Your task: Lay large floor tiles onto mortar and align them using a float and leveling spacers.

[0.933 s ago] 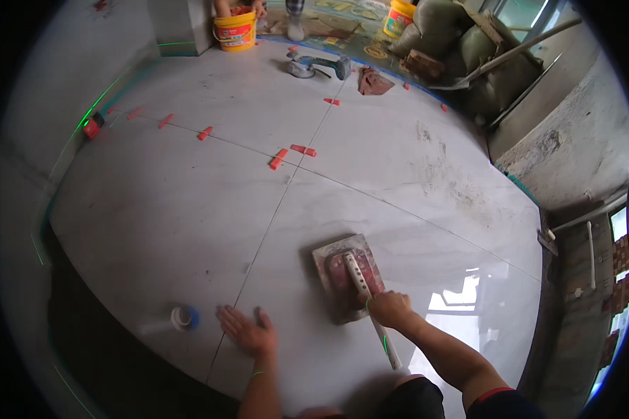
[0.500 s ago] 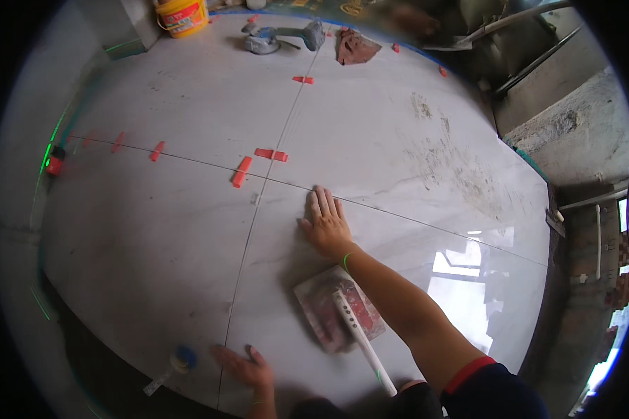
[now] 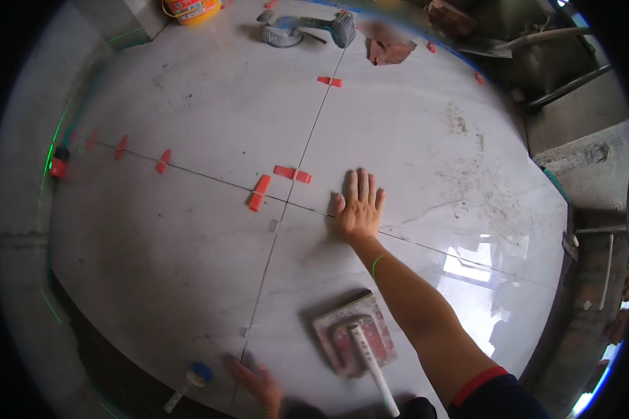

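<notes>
Large pale glossy floor tiles [image 3: 175,258] meet at thin dark joints. My right hand [image 3: 358,211] lies flat with spread fingers on the tile beyond the cross joint, its heel over that joint. Low in the view, my left hand [image 3: 259,384] is beside the lengthwise joint, fingers stretched and thumb apart, holding nothing; it is slightly blurred. Between my arms rests a tool with a square, reddish, stained plate [image 3: 381,335] and a white perforated handle [image 3: 372,366]. Red tile-levelling wedges [image 3: 260,193] sit along the joints, with another red wedge [image 3: 292,174] by the crossing.
A small blue-and-white round tool [image 3: 201,373] lies left of my left hand. At the far side are a cordless angle grinder [image 3: 307,29], a broken reddish slab [image 3: 390,52] and a yellow bucket [image 3: 197,11]. A red-and-black device [image 3: 59,165] with green light stands by the left wall.
My right hand has slid forward from the near side of the cross joint onto the tile beyond it, its fingers spreading. My left hand stays low near the lengthwise joint. The view has shifted.
</notes>
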A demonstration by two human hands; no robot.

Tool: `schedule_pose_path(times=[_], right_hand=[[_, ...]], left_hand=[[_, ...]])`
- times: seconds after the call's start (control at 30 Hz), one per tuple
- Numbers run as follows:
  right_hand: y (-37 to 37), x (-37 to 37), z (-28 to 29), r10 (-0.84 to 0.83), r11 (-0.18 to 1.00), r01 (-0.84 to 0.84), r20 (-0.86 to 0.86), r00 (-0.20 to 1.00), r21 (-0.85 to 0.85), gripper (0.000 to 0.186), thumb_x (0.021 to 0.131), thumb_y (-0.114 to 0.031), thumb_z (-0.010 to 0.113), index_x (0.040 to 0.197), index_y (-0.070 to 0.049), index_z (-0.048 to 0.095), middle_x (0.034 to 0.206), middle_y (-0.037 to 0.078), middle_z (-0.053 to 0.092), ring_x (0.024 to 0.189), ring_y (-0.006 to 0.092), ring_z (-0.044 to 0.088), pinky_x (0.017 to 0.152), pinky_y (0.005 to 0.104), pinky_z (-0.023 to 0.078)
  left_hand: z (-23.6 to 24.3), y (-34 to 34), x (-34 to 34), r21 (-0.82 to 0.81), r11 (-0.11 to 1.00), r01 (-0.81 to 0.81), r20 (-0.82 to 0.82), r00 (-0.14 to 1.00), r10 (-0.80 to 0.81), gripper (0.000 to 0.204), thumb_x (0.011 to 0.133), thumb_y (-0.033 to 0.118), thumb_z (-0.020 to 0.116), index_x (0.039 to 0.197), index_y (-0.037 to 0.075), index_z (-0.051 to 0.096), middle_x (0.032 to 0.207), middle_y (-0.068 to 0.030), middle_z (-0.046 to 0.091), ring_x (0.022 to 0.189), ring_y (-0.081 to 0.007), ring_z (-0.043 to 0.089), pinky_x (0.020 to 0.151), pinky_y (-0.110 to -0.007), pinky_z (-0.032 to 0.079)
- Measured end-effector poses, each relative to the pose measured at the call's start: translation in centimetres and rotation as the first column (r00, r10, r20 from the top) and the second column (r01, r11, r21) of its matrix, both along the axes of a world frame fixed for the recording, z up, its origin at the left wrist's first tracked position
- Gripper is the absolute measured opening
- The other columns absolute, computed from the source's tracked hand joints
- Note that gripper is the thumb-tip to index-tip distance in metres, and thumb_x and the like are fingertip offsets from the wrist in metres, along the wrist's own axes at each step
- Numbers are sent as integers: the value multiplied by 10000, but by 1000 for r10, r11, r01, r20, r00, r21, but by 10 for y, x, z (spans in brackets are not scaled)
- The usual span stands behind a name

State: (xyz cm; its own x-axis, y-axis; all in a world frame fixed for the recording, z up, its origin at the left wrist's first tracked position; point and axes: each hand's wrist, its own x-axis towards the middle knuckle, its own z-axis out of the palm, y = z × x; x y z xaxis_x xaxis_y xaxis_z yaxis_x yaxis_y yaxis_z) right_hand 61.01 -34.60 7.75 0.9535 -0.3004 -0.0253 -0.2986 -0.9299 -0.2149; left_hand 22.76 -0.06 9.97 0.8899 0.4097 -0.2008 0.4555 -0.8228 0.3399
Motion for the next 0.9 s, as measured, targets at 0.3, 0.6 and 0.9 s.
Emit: schedule_pose_path(times=[0.3, 0.6, 0.9], right_hand=[[-24, 44, 15, 85, 995, -80, 83, 993, -58, 752, 1061, -521, 454, 1659, -96, 285, 1733, 159, 247, 1601, 390, 198, 1273, 619, 146], [-66, 80, 7, 200, 980, -199, 239, 950, -30, 744, 1034, -530, 494, 1587, -40, 406, 1677, 190, 358, 1583, 380, 254, 1276, 574, 168], [-71, 80, 9, 106, 989, -126, 234, 967, 72, 716, 991, -424, 579, 1577, -41, 429, 1653, 211, 393, 1566, 403, 293, 1272, 609, 183]], left_hand=[[46, -93, 282, -72, 811, 580, 219, 803, -555, 703, 970, 163, 677, 1566, -48, 371, 1667, -281, 313, 1567, -454, 278, 1249, -546, 306], [28, -179, 394, 140, 546, 826, -186, 564, -805, 1006, 963, 526, 657, 1607, -128, 247, 1723, -288, 185, 1616, -407, 150, 1321, -495, 66], [79, -160, 360, 9, 518, 855, 29, 518, -855, 689, 898, 440, 772, 1324, -76, 614, 1393, -275, 590, 1336, -413, 531, 1172, -545, 347]])
